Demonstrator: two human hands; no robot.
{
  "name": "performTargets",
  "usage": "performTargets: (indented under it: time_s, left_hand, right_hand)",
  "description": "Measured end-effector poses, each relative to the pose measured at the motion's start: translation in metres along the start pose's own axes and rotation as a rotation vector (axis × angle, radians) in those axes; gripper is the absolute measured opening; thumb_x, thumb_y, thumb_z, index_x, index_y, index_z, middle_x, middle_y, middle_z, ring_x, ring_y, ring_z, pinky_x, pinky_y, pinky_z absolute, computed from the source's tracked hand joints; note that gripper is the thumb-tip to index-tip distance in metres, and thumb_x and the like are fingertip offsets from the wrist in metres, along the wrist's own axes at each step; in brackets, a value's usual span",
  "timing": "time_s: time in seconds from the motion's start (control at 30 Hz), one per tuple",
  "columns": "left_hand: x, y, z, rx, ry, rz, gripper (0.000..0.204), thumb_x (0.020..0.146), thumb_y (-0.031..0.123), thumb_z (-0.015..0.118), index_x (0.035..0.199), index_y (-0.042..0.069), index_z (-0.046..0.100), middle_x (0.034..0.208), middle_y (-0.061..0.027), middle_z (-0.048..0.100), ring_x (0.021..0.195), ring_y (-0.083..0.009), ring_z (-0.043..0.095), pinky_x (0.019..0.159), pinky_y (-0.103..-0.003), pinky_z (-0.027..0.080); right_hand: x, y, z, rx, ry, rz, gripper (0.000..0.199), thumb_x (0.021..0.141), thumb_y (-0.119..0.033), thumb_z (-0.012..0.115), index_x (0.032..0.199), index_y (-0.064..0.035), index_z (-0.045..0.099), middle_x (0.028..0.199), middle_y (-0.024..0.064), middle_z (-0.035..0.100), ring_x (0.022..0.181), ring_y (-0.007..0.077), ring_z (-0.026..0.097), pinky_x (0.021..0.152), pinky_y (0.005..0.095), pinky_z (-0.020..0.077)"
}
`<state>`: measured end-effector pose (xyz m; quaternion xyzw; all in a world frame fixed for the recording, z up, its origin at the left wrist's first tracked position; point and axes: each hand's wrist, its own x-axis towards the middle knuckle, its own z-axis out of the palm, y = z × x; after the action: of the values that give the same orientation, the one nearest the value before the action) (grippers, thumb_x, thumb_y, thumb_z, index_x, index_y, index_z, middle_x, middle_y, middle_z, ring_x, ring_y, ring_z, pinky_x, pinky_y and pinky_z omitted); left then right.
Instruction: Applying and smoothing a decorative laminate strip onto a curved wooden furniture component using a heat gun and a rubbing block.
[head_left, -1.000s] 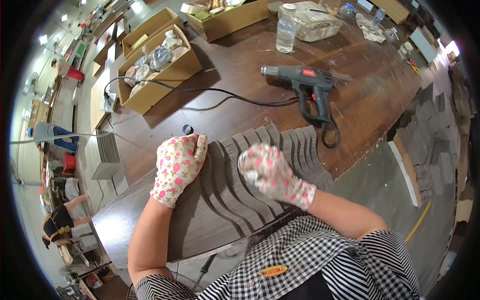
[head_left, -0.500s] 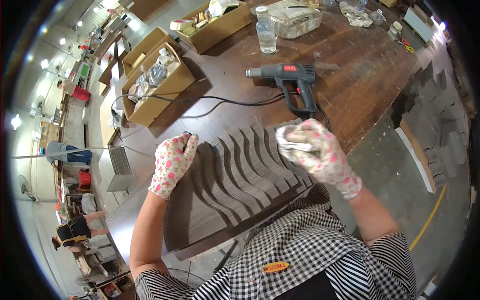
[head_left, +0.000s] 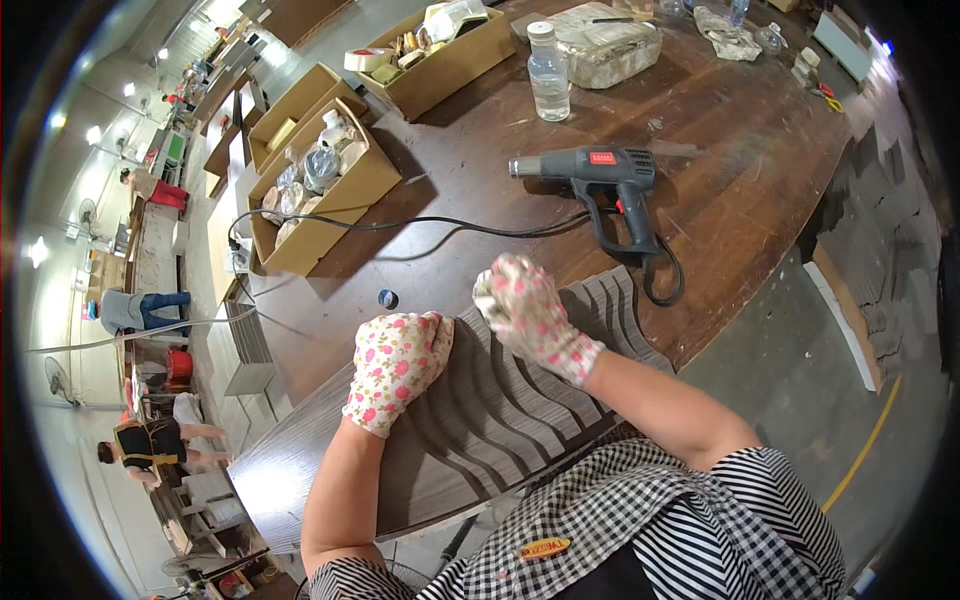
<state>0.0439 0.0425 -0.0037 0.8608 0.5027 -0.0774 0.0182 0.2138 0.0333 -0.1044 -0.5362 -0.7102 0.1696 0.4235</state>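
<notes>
Both my hands wear white gloves with a pink flower print. My left hand (head_left: 398, 370) is closed in a fist at the far left part of a grey wood-grain panel with wavy raised ridges (head_left: 480, 400). Whatever its curled fingers hold, if anything, is hidden. Above the panel's far edge, my right hand (head_left: 530, 318) is closed and slightly blurred, and its contents cannot be made out. A small blue cap (head_left: 388, 299) lies on the table just beyond my left hand. Farther right rests a black heat gun (head_left: 610, 180) on its side, its nozzle toward the left.
The brown table (head_left: 720, 170) carries a clear bottle (head_left: 549, 80), a whitish block-shaped container (head_left: 610, 50) and a crumpled cloth (head_left: 727, 35). Cardboard boxes (head_left: 345, 215) of supplies stand at the left. A black cord (head_left: 470, 225) crosses the tabletop. Grey boards (head_left: 880, 230) are stacked at right.
My right hand has swung left across the panel toward my left hand. My left hand has moved right and nearer, away from the blue cap, and its fingers are curled. The view has shifted slightly.
</notes>
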Motion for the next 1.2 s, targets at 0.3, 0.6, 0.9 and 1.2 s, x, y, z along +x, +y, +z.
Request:
performTargets:
  time_s: [0.3, 0.6, 0.9, 1.2]
  left_hand:
    - [0.003, 0.001, 0.001, 0.001, 0.004, -0.018, 0.032, 0.091, 0.028, 0.053, 0.071, 0.007, 0.067, 0.064, -0.0139, 0.064, 0.063, -0.0326, 0.063, 0.061, -0.042, 0.051]
    - [0.001, 0.004, 0.000, 0.029, 0.011, -0.011, 0.032, 0.091, 0.027, 0.053, 0.070, 0.007, 0.067, 0.065, -0.0139, 0.064, 0.065, -0.0323, 0.064, 0.061, -0.042, 0.051]
    - [-0.001, -0.001, -0.001, 0.001, -0.032, -0.050, 0.030, 0.091, 0.028, 0.054, 0.074, 0.007, 0.068, 0.066, -0.0160, 0.063, 0.065, -0.0347, 0.063, 0.063, -0.044, 0.050]
    - [0.005, 0.000, 0.004, 0.049, 0.020, -0.042, 0.034, 0.092, 0.032, 0.053, 0.077, 0.007, 0.071, 0.067, -0.0163, 0.064, 0.065, -0.0350, 0.063, 0.062, -0.044, 0.051]
  right_hand:
    - [0.006, 0.003, 0.006, -0.103, -0.006, -0.052, 0.008, 0.078, -0.016, 0.063, 0.082, -0.0098, 0.061, 0.090, 0.0104, 0.057, 0.086, 0.0298, 0.057, 0.073, 0.0434, 0.0446]
    - [0.008, 0.003, 0.007, 0.027, -0.052, 0.081, 0.015, 0.075, -0.013, 0.066, 0.088, -0.0075, 0.062, 0.095, 0.0108, 0.057, 0.093, 0.0300, 0.056, 0.078, 0.0440, 0.0445]
    - [-0.077, -0.026, -0.026, -0.062, -0.206, -0.158, 0.029, 0.070, -0.010, 0.068, 0.098, -0.0076, 0.061, 0.106, 0.0115, 0.055, 0.098, 0.0283, 0.055, 0.081, 0.0453, 0.0457]
    - [-0.047, -0.013, -0.020, 0.071, -0.244, -0.127, 0.016, 0.069, -0.004, 0.065, 0.082, -0.0108, 0.061, 0.094, 0.0076, 0.056, 0.092, 0.0277, 0.055, 0.079, 0.0394, 0.0451]
